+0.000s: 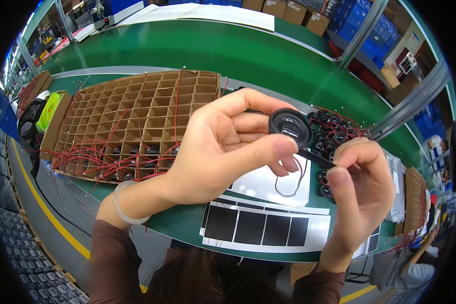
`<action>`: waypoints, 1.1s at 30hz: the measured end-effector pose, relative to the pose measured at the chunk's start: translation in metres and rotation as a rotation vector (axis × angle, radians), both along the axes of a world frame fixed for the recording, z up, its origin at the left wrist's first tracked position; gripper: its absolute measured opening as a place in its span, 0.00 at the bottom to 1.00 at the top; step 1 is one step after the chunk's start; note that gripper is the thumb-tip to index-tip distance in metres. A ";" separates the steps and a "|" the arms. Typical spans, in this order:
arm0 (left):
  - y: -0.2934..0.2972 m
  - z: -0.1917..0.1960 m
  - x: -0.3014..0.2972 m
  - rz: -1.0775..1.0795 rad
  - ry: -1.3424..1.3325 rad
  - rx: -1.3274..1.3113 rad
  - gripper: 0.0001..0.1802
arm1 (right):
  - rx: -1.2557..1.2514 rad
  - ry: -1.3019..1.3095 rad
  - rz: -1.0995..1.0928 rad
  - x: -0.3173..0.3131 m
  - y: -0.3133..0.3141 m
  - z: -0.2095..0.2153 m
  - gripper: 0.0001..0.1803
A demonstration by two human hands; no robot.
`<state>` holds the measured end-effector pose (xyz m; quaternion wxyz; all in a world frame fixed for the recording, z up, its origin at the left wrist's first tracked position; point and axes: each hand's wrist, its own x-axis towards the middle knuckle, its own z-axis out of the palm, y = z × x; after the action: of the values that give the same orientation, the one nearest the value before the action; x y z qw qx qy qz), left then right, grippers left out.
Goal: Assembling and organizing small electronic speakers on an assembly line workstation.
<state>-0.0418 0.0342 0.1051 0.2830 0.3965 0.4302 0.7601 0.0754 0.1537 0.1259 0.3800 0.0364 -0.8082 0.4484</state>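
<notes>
A small round black speaker is pinched between the thumb and fingers of my left hand, its face tilted up. Thin red and dark wires hang in a loop below it. My right hand pinches the end of a narrow black strip, whose other end meets the speaker's edge by my left thumb. Beneath my hands lie white sheets with black rectangular patches. Several more speakers with red wires are heaped behind my right hand.
A cardboard box with a grid of dividers stands at the left, speakers and red wires in its near cells. Beyond runs a green conveyor belt. A metal post rises at the right, near a second divided box. Another person is at the far right.
</notes>
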 end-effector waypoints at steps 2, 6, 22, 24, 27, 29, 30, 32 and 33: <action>-0.002 0.001 0.002 -0.071 0.019 -0.003 0.21 | -0.123 -0.133 -0.011 0.000 0.002 0.004 0.07; 0.000 0.000 0.003 -0.140 -0.001 0.011 0.23 | -0.127 -0.161 0.030 -0.002 0.008 0.003 0.07; 0.004 -0.003 0.002 0.079 0.074 0.068 0.22 | 0.033 -0.071 0.063 0.000 0.001 0.000 0.08; 0.002 -0.003 0.002 0.034 0.079 0.077 0.23 | -0.023 -0.087 0.004 -0.001 0.002 0.001 0.08; 0.001 -0.001 0.003 -0.091 0.064 0.086 0.25 | -0.084 -0.113 -0.001 0.000 0.003 0.003 0.07; 0.002 -0.001 0.003 -0.118 0.051 0.074 0.25 | -0.070 -0.124 -0.003 -0.001 0.006 0.002 0.07; 0.000 0.000 0.003 -0.132 0.047 0.057 0.25 | -0.058 -0.127 0.009 -0.001 0.006 0.002 0.07; -0.002 0.001 0.005 -0.128 0.030 0.052 0.25 | -0.060 -0.120 0.026 -0.001 0.006 0.002 0.07; -0.002 0.002 0.005 -0.138 0.021 0.038 0.25 | -0.062 -0.115 0.036 -0.001 0.006 0.002 0.07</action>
<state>-0.0369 0.0317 0.1075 0.3225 0.4384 0.3904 0.7426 0.0740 0.1599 0.1275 0.3256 0.0130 -0.8138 0.4812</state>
